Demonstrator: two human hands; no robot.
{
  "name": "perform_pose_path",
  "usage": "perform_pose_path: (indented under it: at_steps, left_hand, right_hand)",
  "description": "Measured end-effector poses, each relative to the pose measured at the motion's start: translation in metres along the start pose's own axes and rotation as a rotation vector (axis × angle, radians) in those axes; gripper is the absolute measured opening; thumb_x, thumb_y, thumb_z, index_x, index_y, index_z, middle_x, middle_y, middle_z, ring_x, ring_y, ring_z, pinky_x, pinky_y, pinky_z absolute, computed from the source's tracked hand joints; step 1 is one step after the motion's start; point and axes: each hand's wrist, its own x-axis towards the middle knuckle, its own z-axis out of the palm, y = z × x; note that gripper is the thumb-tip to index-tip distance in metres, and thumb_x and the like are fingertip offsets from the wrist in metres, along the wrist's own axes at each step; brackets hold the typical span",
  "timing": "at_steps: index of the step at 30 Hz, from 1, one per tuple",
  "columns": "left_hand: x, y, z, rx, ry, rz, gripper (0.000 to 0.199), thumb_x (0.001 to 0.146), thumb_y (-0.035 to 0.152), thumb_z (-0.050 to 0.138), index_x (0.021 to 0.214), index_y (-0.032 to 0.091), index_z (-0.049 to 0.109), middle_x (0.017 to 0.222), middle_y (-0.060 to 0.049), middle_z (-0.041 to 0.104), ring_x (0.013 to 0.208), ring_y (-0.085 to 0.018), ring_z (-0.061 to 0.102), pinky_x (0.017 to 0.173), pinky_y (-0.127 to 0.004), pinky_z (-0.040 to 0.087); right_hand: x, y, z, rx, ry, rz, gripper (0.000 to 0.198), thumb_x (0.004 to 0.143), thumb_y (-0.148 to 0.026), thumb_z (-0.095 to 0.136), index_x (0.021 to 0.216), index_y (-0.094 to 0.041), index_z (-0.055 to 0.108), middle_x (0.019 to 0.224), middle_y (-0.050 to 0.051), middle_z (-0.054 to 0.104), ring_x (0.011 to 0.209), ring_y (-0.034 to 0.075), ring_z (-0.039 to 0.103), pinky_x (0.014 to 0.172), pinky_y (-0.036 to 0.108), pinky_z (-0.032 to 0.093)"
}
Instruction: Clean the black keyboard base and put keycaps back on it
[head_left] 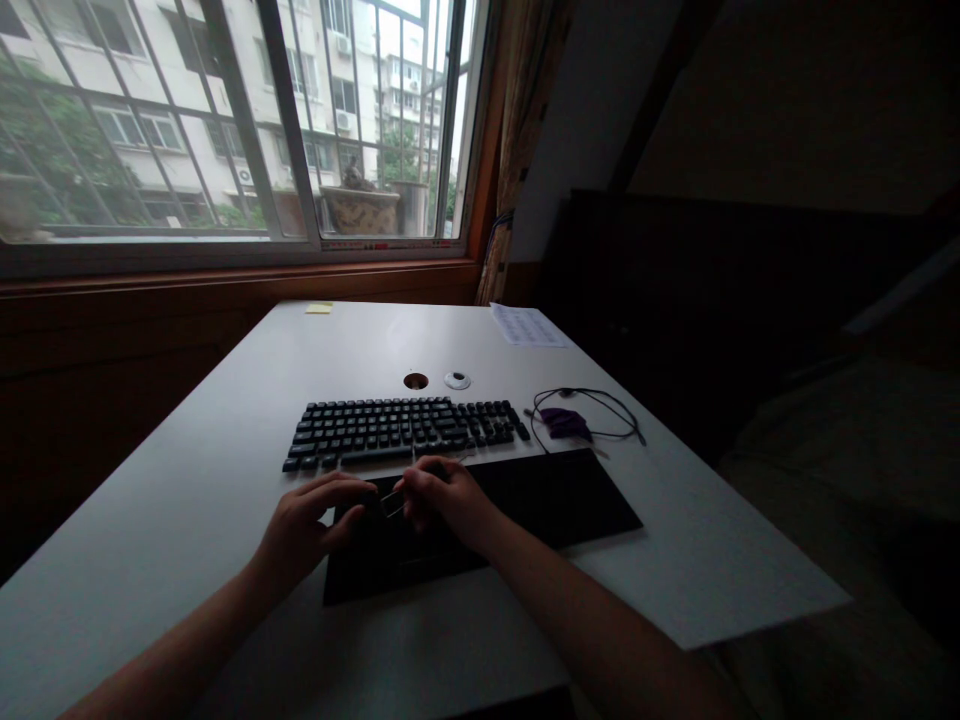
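Note:
My left hand (304,515) curves over the left part of a flat black keyboard base (555,500), its thumb and fingers closed around a small dark piece that looks like a keycap (373,503). From the right, my right hand (450,497) pinches a thin wire keycap puller (392,503), whose wire end meets the dark piece. The grip itself is partly hidden by my fingers. Just beyond both hands, black keycaps (375,425) lie in keyboard-like rows on the white table, with the table surface showing between some of them.
A coiled black cable (626,412) and a crumpled purple cloth-like thing (564,423) lie right of the keycaps. Farther back are a cable hole (416,381), a round cover (457,380), printed paper (529,326) and yellow notes (319,309). A barred window stands behind the white table (187,480).

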Motion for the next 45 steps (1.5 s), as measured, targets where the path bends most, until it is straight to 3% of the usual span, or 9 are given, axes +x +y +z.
perform_pose_path:
  at_steps: [6,11,14,17,21,30,35,40,45]
  left_hand:
    - [0.001,-0.003,-0.005,-0.193,-0.037,-0.126,0.020,0.092,0.018,0.067,0.110,0.021,0.076,0.100,-0.007,0.078,0.088,-0.019,0.075,0.074,-0.026,0.062]
    - [-0.005,-0.010,-0.002,-0.418,-0.082,-0.323,0.021,0.091,0.023,0.072,0.112,0.018,0.073,0.103,-0.009,0.078,0.095,-0.023,0.077,0.081,-0.032,0.065]
    - [-0.008,-0.014,0.002,-0.493,-0.115,-0.386,0.025,0.091,0.027,0.074,0.114,0.018,0.070,0.106,-0.011,0.079,0.097,-0.023,0.077,0.085,-0.035,0.065]
    - [-0.011,-0.018,0.007,-0.579,-0.095,-0.369,0.029,0.088,0.030,0.079,0.112,0.018,0.065,0.102,-0.010,0.078,0.095,-0.022,0.077,0.083,-0.034,0.065]
    - [-0.012,-0.017,0.008,-0.594,-0.115,-0.365,0.027,0.090,0.034,0.079,0.105,0.017,0.065,0.098,-0.009,0.077,0.089,-0.021,0.077,0.078,-0.032,0.065]
    - [-0.009,-0.010,0.006,-0.508,-0.181,-0.314,0.019,0.093,0.034,0.075,0.101,0.017,0.071,0.092,-0.008,0.077,0.084,-0.021,0.076,0.074,-0.031,0.064]
    - [-0.004,-0.006,0.001,-0.421,-0.197,-0.251,0.023,0.097,0.035,0.068,0.111,0.018,0.072,0.101,-0.010,0.076,0.091,-0.022,0.074,0.079,-0.033,0.063]
    - [-0.003,-0.008,-0.008,-0.337,-0.141,-0.202,0.019,0.101,0.033,0.061,0.107,0.018,0.072,0.099,-0.010,0.073,0.089,-0.021,0.071,0.075,-0.030,0.060]
    - [-0.003,-0.017,-0.010,-0.194,-0.122,-0.109,0.015,0.102,0.029,0.060,0.104,0.019,0.072,0.097,-0.009,0.072,0.089,-0.020,0.069,0.077,-0.031,0.057]
  right_hand:
    - [-0.001,-0.004,0.000,-0.170,0.097,-0.110,0.039,0.091,-0.057,0.064,0.077,-0.020,0.065,0.060,-0.004,0.054,0.054,0.011,0.050,0.055,0.025,0.043]
    - [-0.003,-0.009,-0.006,-0.511,0.279,-0.495,0.041,0.103,-0.049,0.049,0.072,-0.022,0.052,0.081,0.001,0.051,0.079,0.017,0.052,0.078,0.031,0.045]
    - [-0.007,-0.010,-0.007,-0.667,0.233,-0.632,0.032,0.106,-0.039,0.047,0.081,-0.022,0.057,0.090,0.003,0.052,0.085,0.018,0.055,0.080,0.033,0.046]
    - [-0.010,-0.007,-0.005,-0.775,0.139,-0.675,0.021,0.106,-0.032,0.049,0.095,-0.024,0.064,0.091,0.003,0.055,0.085,0.018,0.057,0.079,0.032,0.049]
    - [-0.013,-0.002,0.000,-0.850,0.045,-0.739,0.015,0.100,-0.036,0.064,0.108,-0.025,0.072,0.090,0.003,0.058,0.083,0.017,0.059,0.074,0.030,0.051]
    - [-0.014,0.001,0.006,-0.926,0.006,-0.740,0.018,0.098,-0.033,0.068,0.112,-0.026,0.074,0.090,0.004,0.061,0.081,0.017,0.061,0.075,0.030,0.053]
    - [-0.014,-0.007,-0.004,-0.940,-0.024,-0.703,0.018,0.097,-0.032,0.068,0.113,-0.025,0.074,0.094,0.004,0.061,0.083,0.017,0.061,0.077,0.030,0.053]
    - [-0.015,-0.039,-0.046,-0.998,0.065,-0.594,0.015,0.096,-0.030,0.070,0.109,-0.025,0.075,0.092,0.002,0.059,0.081,0.016,0.059,0.076,0.029,0.051]
    - [-0.022,-0.069,-0.119,-1.135,0.215,-0.451,0.012,0.093,-0.027,0.072,0.102,-0.022,0.077,0.089,0.002,0.063,0.080,0.017,0.061,0.078,0.030,0.048]
